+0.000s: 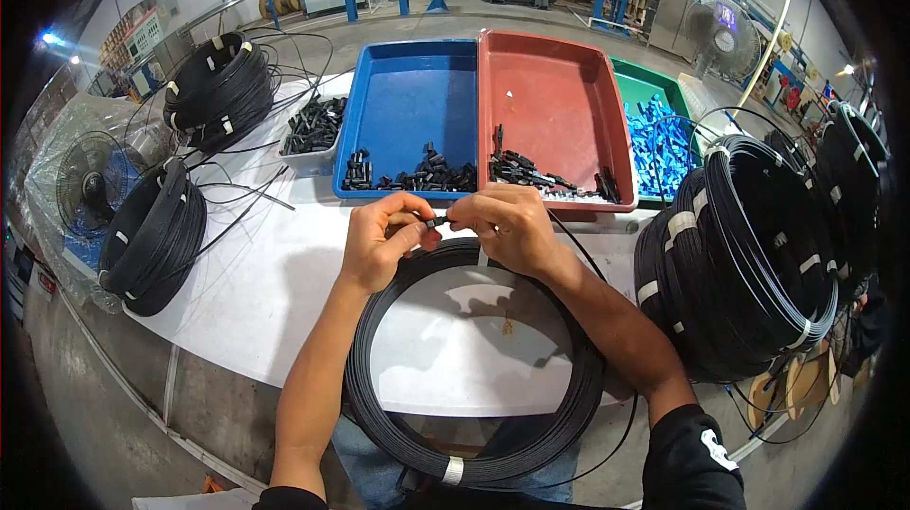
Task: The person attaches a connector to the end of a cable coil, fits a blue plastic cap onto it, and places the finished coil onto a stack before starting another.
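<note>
The left hand [387,237] and right hand [512,227] both pinch a small black piece [436,222] — its ends hidden in their grip — near the far rim of the coil [358,358]. The right sleeve [690,467] runs out of view below.

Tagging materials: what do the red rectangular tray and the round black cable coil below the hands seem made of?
Red rectangular tray: probably plastic, smooth and slightly glossy, from its soft highlights and rounded corners.
Round black cable coil: likely plastic or rubber outside, with a satin finish, judging by its even dark strands; core unseen.
</note>
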Demonstrator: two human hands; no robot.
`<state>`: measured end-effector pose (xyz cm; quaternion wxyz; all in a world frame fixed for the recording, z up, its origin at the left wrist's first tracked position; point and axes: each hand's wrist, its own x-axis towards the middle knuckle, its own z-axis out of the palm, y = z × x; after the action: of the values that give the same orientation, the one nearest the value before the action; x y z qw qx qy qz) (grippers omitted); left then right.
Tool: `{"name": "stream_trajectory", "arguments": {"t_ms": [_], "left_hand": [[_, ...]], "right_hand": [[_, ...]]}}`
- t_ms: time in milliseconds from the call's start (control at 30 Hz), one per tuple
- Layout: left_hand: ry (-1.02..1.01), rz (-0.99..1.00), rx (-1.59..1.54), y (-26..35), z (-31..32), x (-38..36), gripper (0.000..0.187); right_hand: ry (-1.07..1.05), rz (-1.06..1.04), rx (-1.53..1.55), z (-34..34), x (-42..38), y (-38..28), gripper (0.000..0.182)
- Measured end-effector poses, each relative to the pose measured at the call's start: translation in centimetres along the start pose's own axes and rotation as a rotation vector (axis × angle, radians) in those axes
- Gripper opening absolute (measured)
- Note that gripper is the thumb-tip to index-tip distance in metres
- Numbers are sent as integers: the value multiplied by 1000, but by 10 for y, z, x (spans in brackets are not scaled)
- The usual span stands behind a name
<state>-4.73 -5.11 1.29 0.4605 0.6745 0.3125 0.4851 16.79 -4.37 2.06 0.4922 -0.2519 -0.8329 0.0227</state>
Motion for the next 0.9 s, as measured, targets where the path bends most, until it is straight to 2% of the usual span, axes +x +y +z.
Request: {"name": "stream_trajectory", "arguments": {"t_ms": [67, 133, 167, 233, 333, 433, 533, 633, 767, 833, 900], "left_hand": [[-19, -12, 60, 0, -1, 0, 15], [-122, 38, 281, -1, -2, 2, 30], [-119, 37, 279, 0, -3, 2, 30], [-170, 164, 472, 3, -4, 3, 36], [-281, 87, 349, -3, -7, 2, 36], [-269, 36, 237, -6, -6, 0, 34], [-317, 83, 208, -2, -4, 0, 34], [-275, 10, 39, 1, -2, -2, 34], [-282, 19, 44, 0, -3, -3, 34], [-283, -87, -43, -2, -2, -2, 32], [-236, -54, 25, 6, 3, -3, 32]], "right_hand": [[-7, -41, -1, -1, 1, 0, 18], [-16, -82, 2, 0, 1, 0, 18], [5, -120, 10, 0, 0, 0, 19], [24, -159, 19, 0, 2, -1, 20], [19, -202, -4, -2, 4, -6, 21], [45, -239, 2, -1, 5, -7, 20], [23, -299, -26, -1, 4, -6, 22], [47, -303, -25, -1, 5, -6, 24], [37, -314, -76, -2, 4, -9, 26], [50, -320, -74, -1, 5, -10, 26], [29, -326, -97, -3, 7, -12, 27]]}}
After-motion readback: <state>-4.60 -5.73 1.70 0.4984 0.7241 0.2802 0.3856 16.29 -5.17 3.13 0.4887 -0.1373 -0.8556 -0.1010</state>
